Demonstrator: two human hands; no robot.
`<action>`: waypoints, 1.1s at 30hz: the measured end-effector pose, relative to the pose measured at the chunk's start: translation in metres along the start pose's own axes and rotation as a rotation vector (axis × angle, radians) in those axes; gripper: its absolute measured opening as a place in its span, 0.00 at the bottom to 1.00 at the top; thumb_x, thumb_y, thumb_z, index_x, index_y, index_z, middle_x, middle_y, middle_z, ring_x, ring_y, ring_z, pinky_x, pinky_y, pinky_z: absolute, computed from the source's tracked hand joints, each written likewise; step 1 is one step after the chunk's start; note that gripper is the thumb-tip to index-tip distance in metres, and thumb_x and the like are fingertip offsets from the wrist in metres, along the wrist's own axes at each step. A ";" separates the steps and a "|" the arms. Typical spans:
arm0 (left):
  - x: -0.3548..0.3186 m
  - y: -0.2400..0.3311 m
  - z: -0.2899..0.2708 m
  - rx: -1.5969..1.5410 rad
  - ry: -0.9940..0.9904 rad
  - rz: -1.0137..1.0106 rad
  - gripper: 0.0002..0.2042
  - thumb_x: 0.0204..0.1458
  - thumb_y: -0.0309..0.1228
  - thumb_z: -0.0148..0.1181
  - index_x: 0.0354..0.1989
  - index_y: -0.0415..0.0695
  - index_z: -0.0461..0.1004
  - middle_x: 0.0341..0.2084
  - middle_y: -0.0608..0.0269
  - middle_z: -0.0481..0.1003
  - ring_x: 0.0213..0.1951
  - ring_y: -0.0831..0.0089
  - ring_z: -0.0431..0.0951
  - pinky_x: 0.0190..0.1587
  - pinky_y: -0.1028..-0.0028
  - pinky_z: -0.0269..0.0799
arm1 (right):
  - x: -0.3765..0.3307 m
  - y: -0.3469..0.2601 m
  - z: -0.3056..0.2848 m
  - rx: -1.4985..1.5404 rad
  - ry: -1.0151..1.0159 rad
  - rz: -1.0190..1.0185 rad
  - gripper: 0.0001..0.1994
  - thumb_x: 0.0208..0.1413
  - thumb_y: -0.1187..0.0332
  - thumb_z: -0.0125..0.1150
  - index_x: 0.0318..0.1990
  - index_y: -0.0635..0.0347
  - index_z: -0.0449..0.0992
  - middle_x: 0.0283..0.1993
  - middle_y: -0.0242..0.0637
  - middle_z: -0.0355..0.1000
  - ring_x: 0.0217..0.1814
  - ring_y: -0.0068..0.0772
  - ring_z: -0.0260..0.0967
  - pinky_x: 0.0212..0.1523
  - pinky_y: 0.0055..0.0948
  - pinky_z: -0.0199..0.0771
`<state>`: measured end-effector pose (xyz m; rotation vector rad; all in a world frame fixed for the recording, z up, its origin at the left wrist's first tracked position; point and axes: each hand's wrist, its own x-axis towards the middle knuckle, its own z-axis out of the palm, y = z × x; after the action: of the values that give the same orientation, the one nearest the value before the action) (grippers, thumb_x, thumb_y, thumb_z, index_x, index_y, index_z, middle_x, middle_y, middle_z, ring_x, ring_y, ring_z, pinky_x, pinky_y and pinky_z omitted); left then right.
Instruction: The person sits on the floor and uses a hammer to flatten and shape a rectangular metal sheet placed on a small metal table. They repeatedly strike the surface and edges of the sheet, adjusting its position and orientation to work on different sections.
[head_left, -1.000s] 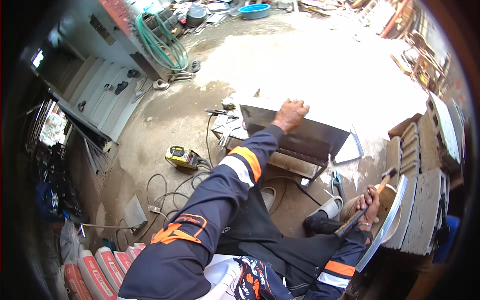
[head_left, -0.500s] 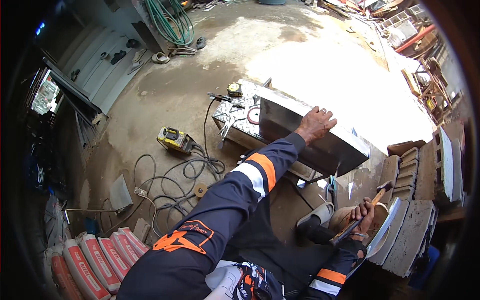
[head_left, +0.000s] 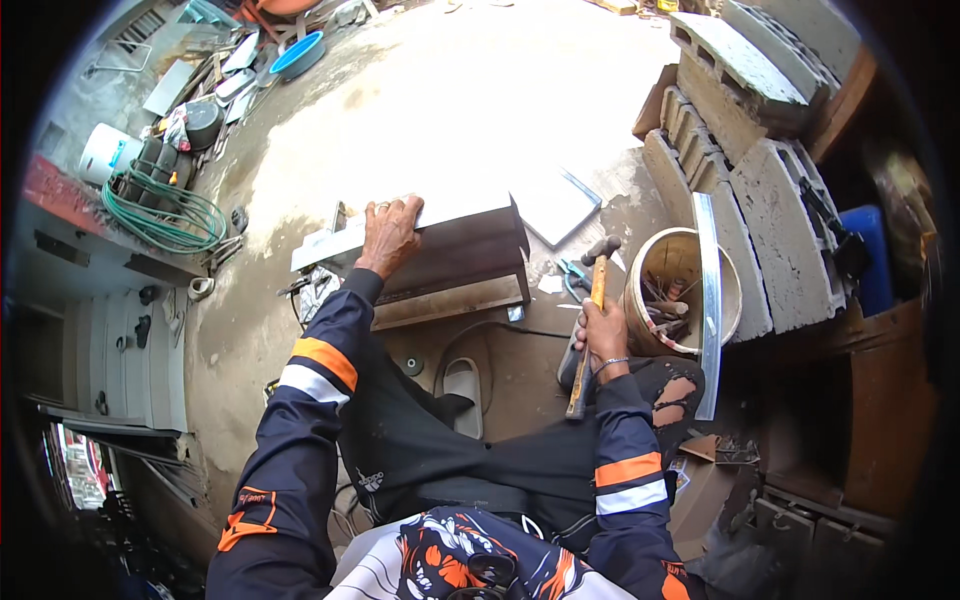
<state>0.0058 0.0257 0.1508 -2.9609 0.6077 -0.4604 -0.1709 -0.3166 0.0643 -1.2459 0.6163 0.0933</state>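
My left hand (head_left: pixel 390 238) is closed over the top edge of a sheet-metal box (head_left: pixel 465 243), whose dark side faces me. The box rests on a low bench (head_left: pixel 450 303). In my right hand (head_left: pixel 603 330) is a hammer (head_left: pixel 598 290), gripped partway along its wooden handle with its head up and away from me. The hammer stays apart from the box, just left of a round bucket (head_left: pixel 637 322). Several sticks or tool handles lie inside the bucket, and a long shiny metal strip (head_left: pixel 708 300) leans across its right side.
Pliers (head_left: pixel 572 277) and a flat sheet (head_left: pixel 555 210) lie on the floor beyond the hammer. Concrete blocks (head_left: pixel 780 240) are stacked at right. A dark cable (head_left: pixel 510 326) runs beside my sandal (head_left: pixel 463 395). A coiled green hose (head_left: pixel 165 210) sits far left.
My view has swung to the right. The hammer, earlier tilted over the bucket, now stands to the bucket's left, closer to the box. My left hand stays on the box's top edge.
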 end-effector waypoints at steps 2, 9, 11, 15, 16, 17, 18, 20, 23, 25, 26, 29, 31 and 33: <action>0.000 0.004 0.008 -0.032 0.035 -0.016 0.21 0.44 0.30 0.64 0.50 0.51 0.71 0.39 0.54 0.78 0.46 0.54 0.78 0.53 0.53 0.67 | -0.001 -0.011 -0.002 0.247 -0.133 -0.081 0.13 0.69 0.60 0.52 0.48 0.61 0.68 0.23 0.30 0.63 0.15 0.22 0.63 0.14 0.25 0.67; 0.012 0.017 0.018 0.088 0.080 -0.090 0.13 0.53 0.28 0.54 0.47 0.52 0.75 0.36 0.60 0.79 0.41 0.58 0.80 0.46 0.58 0.70 | -0.008 -0.047 0.010 0.301 -0.204 -0.038 0.19 0.71 0.50 0.46 0.51 0.59 0.64 0.23 0.30 0.61 0.17 0.22 0.61 0.16 0.28 0.69; 0.010 0.016 0.019 0.079 0.098 -0.098 0.12 0.54 0.28 0.53 0.46 0.53 0.75 0.35 0.61 0.79 0.40 0.59 0.80 0.45 0.58 0.70 | -0.004 -0.048 0.008 0.204 -0.264 0.059 0.18 0.71 0.52 0.46 0.49 0.59 0.64 0.22 0.29 0.60 0.16 0.21 0.60 0.14 0.28 0.68; 0.010 0.012 0.020 0.069 0.121 -0.097 0.11 0.55 0.28 0.53 0.45 0.53 0.76 0.34 0.61 0.79 0.39 0.59 0.80 0.45 0.59 0.70 | 0.016 -0.057 0.009 0.419 -0.226 0.028 0.13 0.68 0.57 0.45 0.44 0.58 0.65 0.21 0.29 0.60 0.14 0.22 0.59 0.12 0.29 0.68; 0.008 0.015 0.019 0.072 0.117 -0.096 0.11 0.54 0.28 0.53 0.45 0.53 0.76 0.34 0.61 0.79 0.39 0.59 0.80 0.44 0.59 0.70 | 0.019 -0.064 0.006 0.516 -0.176 0.004 0.12 0.67 0.58 0.45 0.42 0.58 0.65 0.21 0.29 0.60 0.14 0.22 0.59 0.12 0.30 0.68; 0.008 0.017 0.018 0.077 0.113 -0.095 0.11 0.54 0.28 0.53 0.45 0.53 0.76 0.34 0.61 0.79 0.39 0.59 0.80 0.44 0.59 0.70 | 0.024 -0.070 0.003 0.547 -0.108 -0.035 0.10 0.66 0.59 0.45 0.42 0.57 0.64 0.21 0.28 0.59 0.15 0.23 0.59 0.12 0.30 0.69; 0.010 0.020 0.017 0.080 0.115 -0.093 0.11 0.54 0.28 0.53 0.45 0.53 0.76 0.34 0.61 0.79 0.39 0.59 0.80 0.44 0.60 0.70 | 0.029 -0.076 -0.001 0.612 -0.053 -0.014 0.11 0.66 0.59 0.44 0.43 0.56 0.63 0.21 0.28 0.59 0.14 0.23 0.59 0.12 0.31 0.69; 0.011 0.026 0.014 0.055 0.118 -0.094 0.11 0.52 0.26 0.54 0.43 0.51 0.75 0.34 0.59 0.78 0.38 0.56 0.79 0.45 0.59 0.70 | 0.033 -0.072 0.007 0.727 -0.040 -0.063 0.12 0.68 0.57 0.44 0.43 0.57 0.62 0.22 0.29 0.59 0.13 0.22 0.57 0.12 0.31 0.70; 0.011 0.030 0.016 0.039 0.120 -0.083 0.11 0.51 0.25 0.54 0.42 0.51 0.74 0.35 0.58 0.77 0.39 0.55 0.78 0.45 0.59 0.70 | 0.027 -0.038 0.045 0.282 -0.114 -0.037 0.15 0.71 0.54 0.44 0.41 0.58 0.62 0.21 0.29 0.59 0.12 0.23 0.60 0.09 0.31 0.68; 0.002 0.018 0.017 0.061 0.114 -0.099 0.12 0.51 0.25 0.54 0.43 0.51 0.74 0.35 0.58 0.77 0.41 0.55 0.78 0.45 0.59 0.70 | 0.018 -0.046 0.046 0.090 -0.310 0.116 0.13 0.70 0.57 0.44 0.41 0.58 0.63 0.20 0.29 0.59 0.13 0.22 0.60 0.09 0.30 0.67; -0.005 0.010 0.017 0.077 0.106 -0.114 0.12 0.50 0.25 0.55 0.43 0.51 0.74 0.36 0.59 0.77 0.41 0.56 0.77 0.45 0.59 0.70 | 0.015 -0.053 0.043 0.172 -0.271 0.131 0.11 0.68 0.60 0.45 0.41 0.57 0.64 0.20 0.28 0.59 0.14 0.21 0.59 0.11 0.30 0.67; -0.008 0.013 0.019 0.065 0.117 -0.107 0.11 0.51 0.25 0.54 0.43 0.51 0.74 0.36 0.60 0.77 0.42 0.57 0.77 0.46 0.60 0.70 | 0.023 -0.069 0.018 0.411 -0.142 0.004 0.11 0.68 0.58 0.45 0.42 0.55 0.63 0.22 0.27 0.58 0.14 0.20 0.56 0.13 0.29 0.66; -0.003 0.007 0.020 0.087 0.146 -0.104 0.10 0.52 0.26 0.54 0.42 0.51 0.75 0.36 0.61 0.77 0.43 0.58 0.77 0.46 0.60 0.70 | 0.022 -0.069 0.026 0.521 -0.061 -0.032 0.11 0.69 0.58 0.43 0.40 0.55 0.62 0.22 0.27 0.59 0.14 0.20 0.57 0.12 0.29 0.66; 0.003 0.009 0.021 0.109 0.185 -0.094 0.10 0.51 0.26 0.55 0.42 0.52 0.75 0.35 0.62 0.77 0.42 0.60 0.78 0.46 0.61 0.68 | 0.024 -0.043 0.052 0.528 -0.008 -0.093 0.12 0.70 0.57 0.42 0.40 0.55 0.62 0.21 0.28 0.59 0.13 0.21 0.57 0.10 0.29 0.66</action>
<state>0.0112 0.0164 0.1298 -2.8727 0.4447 -0.7567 -0.1137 -0.2907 0.0990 -0.7600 0.5300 -0.1361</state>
